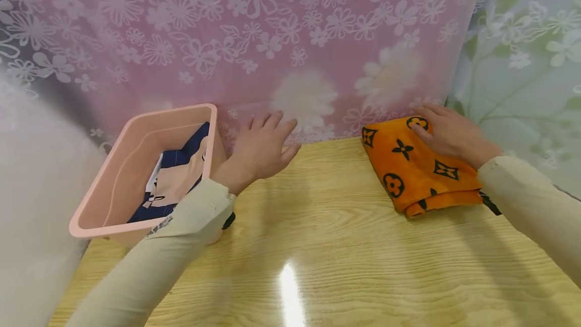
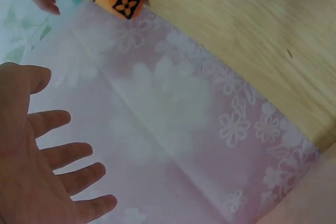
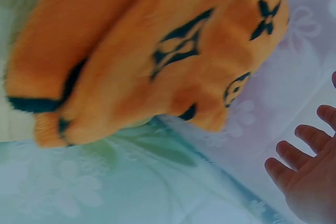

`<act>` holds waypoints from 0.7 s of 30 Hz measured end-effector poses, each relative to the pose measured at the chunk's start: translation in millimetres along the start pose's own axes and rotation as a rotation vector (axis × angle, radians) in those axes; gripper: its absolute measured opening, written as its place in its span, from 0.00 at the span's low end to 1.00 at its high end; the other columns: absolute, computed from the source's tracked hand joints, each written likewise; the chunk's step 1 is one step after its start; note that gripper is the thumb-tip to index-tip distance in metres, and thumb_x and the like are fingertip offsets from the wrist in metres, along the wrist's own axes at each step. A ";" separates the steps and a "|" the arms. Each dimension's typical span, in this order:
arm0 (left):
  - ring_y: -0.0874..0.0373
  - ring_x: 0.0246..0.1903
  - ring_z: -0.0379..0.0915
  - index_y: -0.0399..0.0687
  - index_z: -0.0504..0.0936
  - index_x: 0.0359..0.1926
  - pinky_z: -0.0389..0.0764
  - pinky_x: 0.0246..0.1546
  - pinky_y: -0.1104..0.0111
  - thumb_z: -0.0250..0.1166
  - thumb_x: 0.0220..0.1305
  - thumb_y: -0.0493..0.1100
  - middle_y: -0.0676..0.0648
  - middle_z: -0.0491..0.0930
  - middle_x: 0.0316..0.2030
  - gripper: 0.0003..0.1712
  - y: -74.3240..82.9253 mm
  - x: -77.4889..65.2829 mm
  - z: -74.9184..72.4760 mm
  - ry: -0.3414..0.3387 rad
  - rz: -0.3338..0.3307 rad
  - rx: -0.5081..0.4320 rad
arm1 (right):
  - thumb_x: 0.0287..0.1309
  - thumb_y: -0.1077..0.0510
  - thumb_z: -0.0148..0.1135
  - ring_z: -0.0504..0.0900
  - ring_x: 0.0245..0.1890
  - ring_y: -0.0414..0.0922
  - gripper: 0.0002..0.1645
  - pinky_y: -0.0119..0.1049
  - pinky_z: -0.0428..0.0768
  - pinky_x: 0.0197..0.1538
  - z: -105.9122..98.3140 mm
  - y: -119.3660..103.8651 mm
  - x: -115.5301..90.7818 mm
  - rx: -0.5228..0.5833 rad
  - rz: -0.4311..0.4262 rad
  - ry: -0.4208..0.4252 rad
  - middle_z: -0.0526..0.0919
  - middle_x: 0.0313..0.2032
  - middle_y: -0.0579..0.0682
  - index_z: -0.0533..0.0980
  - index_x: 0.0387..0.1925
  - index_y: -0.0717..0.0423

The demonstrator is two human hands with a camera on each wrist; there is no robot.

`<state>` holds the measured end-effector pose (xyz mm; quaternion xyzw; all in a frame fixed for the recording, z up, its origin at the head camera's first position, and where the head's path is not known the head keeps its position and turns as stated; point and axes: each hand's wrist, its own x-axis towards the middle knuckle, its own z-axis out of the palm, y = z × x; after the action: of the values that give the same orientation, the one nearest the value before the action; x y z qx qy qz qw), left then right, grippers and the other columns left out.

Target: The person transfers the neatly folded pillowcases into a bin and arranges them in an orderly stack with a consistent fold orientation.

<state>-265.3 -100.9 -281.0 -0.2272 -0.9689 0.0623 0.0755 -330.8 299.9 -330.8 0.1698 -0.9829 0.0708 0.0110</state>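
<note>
In the head view, an orange folded cloth [image 1: 410, 165] with dark flower and diamond prints lies toward the right of the wooden table. My right hand [image 1: 456, 132] overlaps its far right corner there. The right wrist view shows that same hand [image 3: 310, 166] apart from the plush cloth [image 3: 157, 56], its fingers spread and holding nothing. At the right side of a pink plastic bin [image 1: 109, 165], my left hand [image 1: 260, 148] hovers with its fingers spread. The palm [image 2: 31, 166] is bare in the left wrist view. Inside the bin sits a folded navy and beige fabric [image 1: 177, 175].
A pink curtain [image 1: 254, 59] with white flowers hangs along the table's back edge. To the right is a pale green floral curtain [image 1: 522, 79]. The wooden tabletop [image 1: 327, 246] stretches between bin and cloth, with a bright glare streak near the front.
</note>
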 end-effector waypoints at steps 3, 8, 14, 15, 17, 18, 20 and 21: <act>0.46 0.68 0.50 0.61 0.58 0.72 0.51 0.65 0.46 0.40 0.71 0.65 0.45 0.55 0.71 0.34 7.2 1.9 12.0 -0.007 0.008 -0.015 | 0.71 0.36 0.34 0.51 0.64 0.72 0.41 0.67 0.50 0.61 3.6 9.3 -5.3 -0.004 0.016 -0.001 0.50 0.69 0.70 0.46 0.74 0.56; 0.46 0.68 0.50 0.63 0.58 0.72 0.53 0.65 0.46 0.38 0.70 0.68 0.45 0.55 0.70 0.34 16.2 3.7 35.9 -0.002 0.018 -0.026 | 0.71 0.36 0.34 0.51 0.64 0.73 0.41 0.68 0.50 0.61 11.2 22.3 -12.4 0.006 0.032 0.002 0.49 0.69 0.69 0.45 0.75 0.55; 0.46 0.68 0.50 0.65 0.56 0.73 0.55 0.63 0.44 0.36 0.69 0.69 0.45 0.55 0.70 0.35 26.9 3.8 62.9 -0.019 0.050 0.049 | 0.71 0.37 0.33 0.51 0.63 0.74 0.40 0.68 0.51 0.60 21.4 38.5 -24.3 -0.001 0.072 -0.020 0.50 0.68 0.71 0.47 0.74 0.56; 0.46 0.68 0.50 0.66 0.56 0.73 0.55 0.63 0.44 0.36 0.69 0.69 0.46 0.55 0.70 0.35 28.8 3.7 66.7 -0.021 0.056 0.058 | 0.71 0.37 0.33 0.50 0.63 0.74 0.40 0.68 0.50 0.60 22.5 40.8 -26.0 0.003 0.080 -0.030 0.49 0.68 0.72 0.47 0.74 0.57; 0.46 0.68 0.50 0.66 0.55 0.73 0.55 0.63 0.45 0.36 0.69 0.69 0.46 0.55 0.70 0.35 32.2 3.4 73.2 -0.032 0.067 0.059 | 0.71 0.37 0.32 0.49 0.63 0.75 0.41 0.69 0.49 0.60 24.2 44.6 -29.0 0.013 0.091 -0.045 0.48 0.68 0.72 0.46 0.74 0.56; 0.45 0.68 0.50 0.66 0.55 0.73 0.55 0.63 0.45 0.36 0.69 0.69 0.46 0.54 0.70 0.36 33.6 3.4 76.6 -0.037 0.072 0.055 | 0.71 0.37 0.32 0.49 0.63 0.75 0.41 0.69 0.49 0.60 25.0 46.8 -30.2 0.020 0.095 -0.053 0.48 0.68 0.73 0.46 0.74 0.57; 0.45 0.68 0.50 0.65 0.55 0.73 0.54 0.64 0.45 0.36 0.70 0.69 0.46 0.54 0.71 0.35 35.7 3.4 83.0 -0.046 0.078 0.043 | 0.71 0.36 0.32 0.48 0.62 0.75 0.41 0.70 0.49 0.59 26.4 50.8 -32.4 0.034 0.109 -0.062 0.47 0.68 0.73 0.46 0.74 0.57; 0.45 0.68 0.50 0.65 0.55 0.73 0.54 0.64 0.45 0.36 0.70 0.69 0.46 0.54 0.71 0.35 36.4 3.4 85.9 -0.048 0.080 0.042 | 0.71 0.36 0.32 0.48 0.62 0.75 0.41 0.70 0.48 0.59 27.1 52.7 -33.5 0.045 0.114 -0.068 0.47 0.68 0.73 0.45 0.74 0.58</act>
<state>-267.6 -74.4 -370.5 -0.2628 -0.9590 0.0910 0.0544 -316.8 356.2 -366.3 0.1160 -0.9889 0.0876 -0.0302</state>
